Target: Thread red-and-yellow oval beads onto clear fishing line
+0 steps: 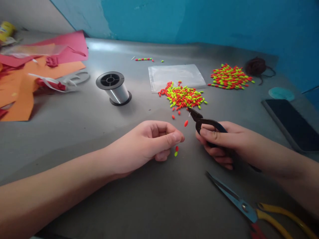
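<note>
The left hand (154, 141) lies curled on the grey counter (99, 186), its fingers folded in and the thumb pressed against the forefinger tip in a tight pinch; whatever sits in that pinch is too small to make out. Just below the pinched fingertips lie two loose beads (176, 151), one red and one yellow-green, on the counter and close to the hand. The right hand (224, 142) is wrapped firmly around the handles of small black pliers (199, 119), whose narrow nose points up and left toward the near bead pile (183, 96); a thin pale sliver shows at the nose, and a single red bead (185, 123) lies just beside it. The near pile of red and yellow-green beads sits beyond both hands, its upper edge overlapping a clear plastic bag (174, 74). A second bead pile (229, 77) lies farther right, near a dark tangle of cord (256, 66). A spool of clear line (114, 88) stands upright to the left, well apart from the hands. Between the spool and the left forearm the counter is bare, leaving open room. Scissors with yellow handles (249, 209) lie near the front right edge, just under the right wrist, and a dark phone (291, 124) lies by the right edge. Orange and pink paper (30, 73) covers the far left.
</note>
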The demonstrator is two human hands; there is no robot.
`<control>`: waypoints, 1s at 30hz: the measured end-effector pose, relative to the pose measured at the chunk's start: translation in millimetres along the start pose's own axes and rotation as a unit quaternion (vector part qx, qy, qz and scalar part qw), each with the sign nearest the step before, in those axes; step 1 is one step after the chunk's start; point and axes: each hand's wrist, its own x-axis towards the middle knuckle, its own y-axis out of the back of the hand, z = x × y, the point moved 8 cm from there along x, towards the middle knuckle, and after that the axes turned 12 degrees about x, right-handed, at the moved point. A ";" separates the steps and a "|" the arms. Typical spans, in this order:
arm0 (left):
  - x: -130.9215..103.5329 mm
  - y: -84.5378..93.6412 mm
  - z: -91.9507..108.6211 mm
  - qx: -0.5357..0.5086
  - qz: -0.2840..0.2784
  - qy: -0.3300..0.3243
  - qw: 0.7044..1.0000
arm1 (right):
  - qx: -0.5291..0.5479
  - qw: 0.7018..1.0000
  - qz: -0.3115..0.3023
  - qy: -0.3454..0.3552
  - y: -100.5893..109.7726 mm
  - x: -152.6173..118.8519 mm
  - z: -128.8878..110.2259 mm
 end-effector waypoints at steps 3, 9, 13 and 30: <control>-0.3 -0.8 -0.6 0.004 -0.002 0.000 1.000 | 0.011 1.000 0.001 -0.004 0.9 0.3 0.4; -0.2 -1.0 -1.0 -0.004 -0.004 0.001 1.000 | 0.022 1.000 0.002 -0.012 2.1 0.2 1.4; -2.0 -0.9 -1.0 0.000 -0.006 0.006 1.000 | 0.022 1.000 0.005 -0.014 1.9 0.0 0.9; -2.1 -0.4 -0.3 -0.022 0.021 0.023 0.999 | 0.028 0.999 -0.006 -0.017 3.4 1.1 2.7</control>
